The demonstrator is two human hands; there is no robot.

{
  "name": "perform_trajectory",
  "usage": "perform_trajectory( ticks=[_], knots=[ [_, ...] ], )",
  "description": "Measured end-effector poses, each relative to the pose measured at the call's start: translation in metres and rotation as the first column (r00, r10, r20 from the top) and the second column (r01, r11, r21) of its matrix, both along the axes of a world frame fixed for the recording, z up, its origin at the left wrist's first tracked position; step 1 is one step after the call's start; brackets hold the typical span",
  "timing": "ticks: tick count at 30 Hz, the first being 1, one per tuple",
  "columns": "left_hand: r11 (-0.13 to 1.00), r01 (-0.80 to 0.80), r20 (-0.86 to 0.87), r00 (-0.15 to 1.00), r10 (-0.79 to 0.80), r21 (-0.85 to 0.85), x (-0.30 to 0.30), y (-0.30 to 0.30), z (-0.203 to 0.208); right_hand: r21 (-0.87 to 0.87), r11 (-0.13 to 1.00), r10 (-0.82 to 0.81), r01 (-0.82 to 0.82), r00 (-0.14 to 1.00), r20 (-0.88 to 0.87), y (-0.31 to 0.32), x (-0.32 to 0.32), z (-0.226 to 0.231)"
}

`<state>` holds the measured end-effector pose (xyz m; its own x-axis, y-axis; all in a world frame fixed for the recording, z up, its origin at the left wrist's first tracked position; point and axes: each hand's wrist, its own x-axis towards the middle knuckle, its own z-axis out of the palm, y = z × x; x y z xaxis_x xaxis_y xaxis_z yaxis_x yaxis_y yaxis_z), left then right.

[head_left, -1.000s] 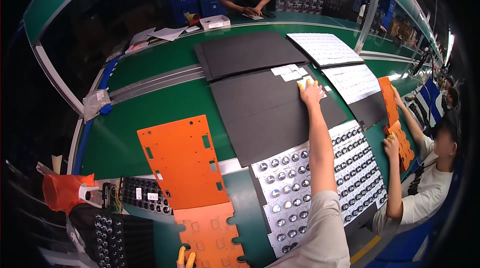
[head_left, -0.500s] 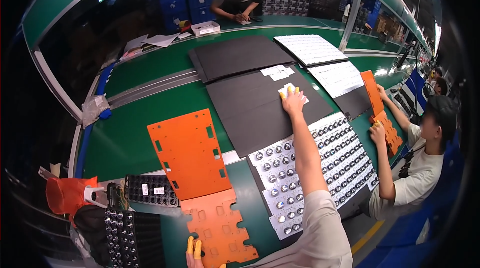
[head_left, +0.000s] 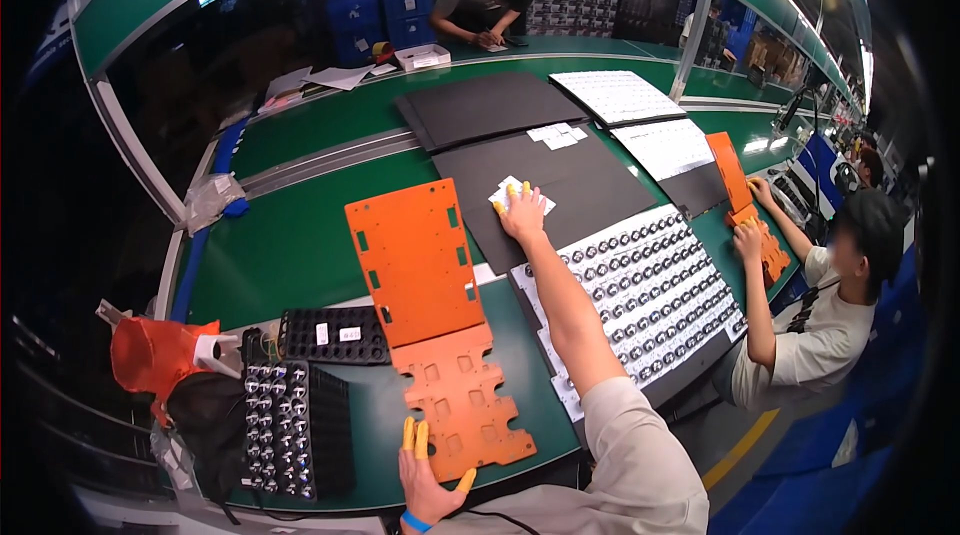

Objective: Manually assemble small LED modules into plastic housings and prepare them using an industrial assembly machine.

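Observation:
My right hand [head_left: 522, 213], with yellow finger covers, reaches forward over a black sheet [head_left: 590, 170]. Its fingers are spread across a few small white boards [head_left: 508, 185] and hold them from above; their undersides are hidden. More white boards [head_left: 557, 136] lie farther back on the same sheet. At the lower edge, my left hand [head_left: 428, 483] has its covered fingers stretched out and its thumb apart. It rests by the near left corner of an orange hinged fixture [head_left: 465, 390], whose perforated upper panel [head_left: 415, 255] is folded open away from me.
White boards carrying rows of round clear lenses [head_left: 650, 300] lie right of the fixture. Black trays [head_left: 278, 425] of lenses stand left, near an orange bag [head_left: 165, 355]. A co-worker [head_left: 830, 305] handles another orange fixture [head_left: 765, 250] at right. White panels [head_left: 620, 97] lie farther back.
My right hand has moved left and slightly toward me, and the white boards under it have moved along. The left hand shows more fully beside the fixture. The whole view has shifted somewhat.

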<state>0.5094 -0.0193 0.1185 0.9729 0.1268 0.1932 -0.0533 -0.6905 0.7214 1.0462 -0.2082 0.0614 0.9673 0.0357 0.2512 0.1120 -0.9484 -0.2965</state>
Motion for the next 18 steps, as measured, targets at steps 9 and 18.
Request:
perform_trajectory(
  ticks=[9,18],
  knots=[
    [0.999,0.012,0.059,0.998,-0.015,0.043,-0.006,0.0,0.002,-0.158,0.987,0.048,-0.04,0.998,0.051,0.046,-0.042,0.014],
    [0.999,0.038,0.089,0.995,-0.041,0.03,-0.01,0.003,-0.005,-0.074,0.975,0.219,-0.209,0.959,0.179,0.059,-0.063,0.007]
  ],
)
